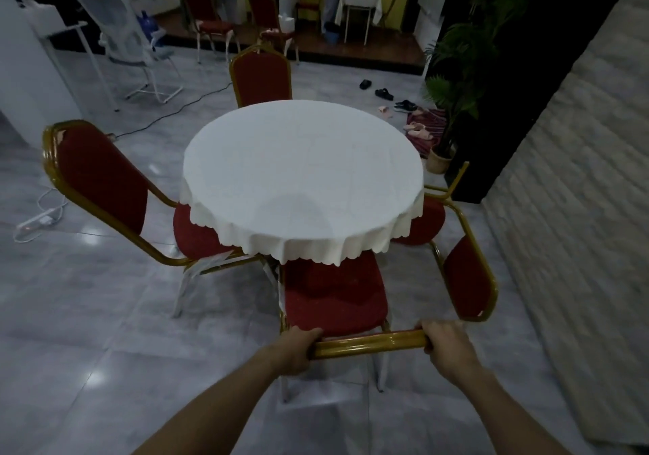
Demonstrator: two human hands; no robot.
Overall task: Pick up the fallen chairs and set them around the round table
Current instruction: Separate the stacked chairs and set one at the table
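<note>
Near chair (333,300) top rail gripped, left hand (295,351) and right hand (447,345) closed; best pushed squarely under round table (302,170).

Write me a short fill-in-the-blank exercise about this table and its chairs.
1. Both hands, left hand and right hand, grip the nearest chair's ____ rail.
2. The round table wears a ____ cloth.
3. The chairs' cushions are ____.
4. The nearest chair's seat sits partly ____ the cloth's edge.

Answers: top; white; red; under

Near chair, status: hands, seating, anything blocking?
Both hands, left and right, grip near chair's top rail. Seat partly under tablecloth. Nothing blocking.
</note>
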